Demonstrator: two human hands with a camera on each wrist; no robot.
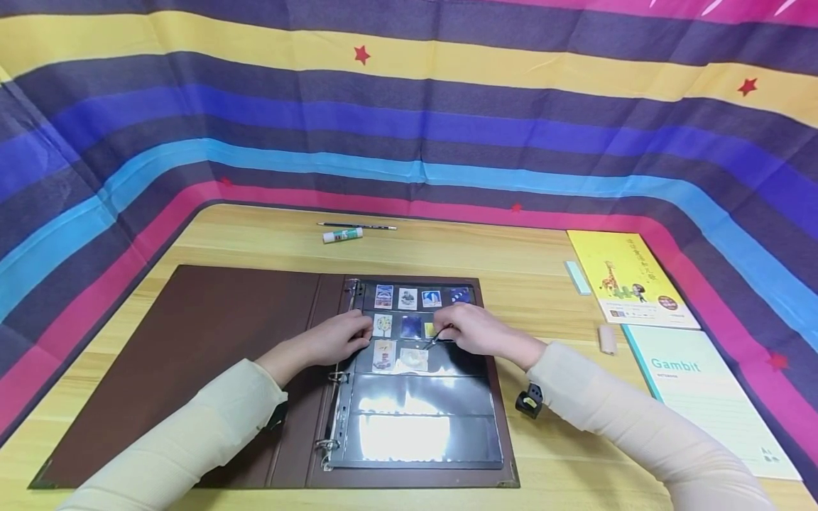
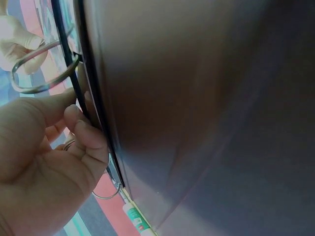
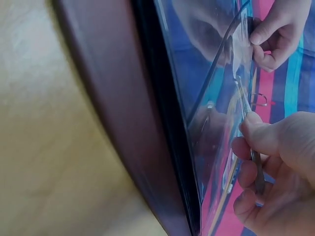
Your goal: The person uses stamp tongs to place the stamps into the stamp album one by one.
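Note:
A brown ring-binder stamp album (image 1: 211, 369) lies spread on the table, with a black pocket page (image 1: 456, 362) on its rings. Several stamps fill the upper rows, among them a red-and-cream stamp (image 1: 384, 356) and a pale stamp (image 1: 414, 360) in the third row. My right hand (image 1: 469, 328) holds metal tweezers (image 3: 247, 105), whose tips reach the pale stamp's upper right corner. At the page's ring-side edge, my left hand (image 1: 348, 333) pinches the page between thumb and curled fingers, near the metal ring (image 2: 42, 88).
Behind the album lie a glue stick (image 1: 342, 235) and a pencil (image 1: 367, 226). To the right are a yellow booklet (image 1: 639, 280), a Gambit notebook (image 1: 709, 404), a pale blue strip (image 1: 578, 277) and a beige eraser-like block (image 1: 607, 340). A striped cloth (image 1: 422, 128) surrounds the table's back and sides.

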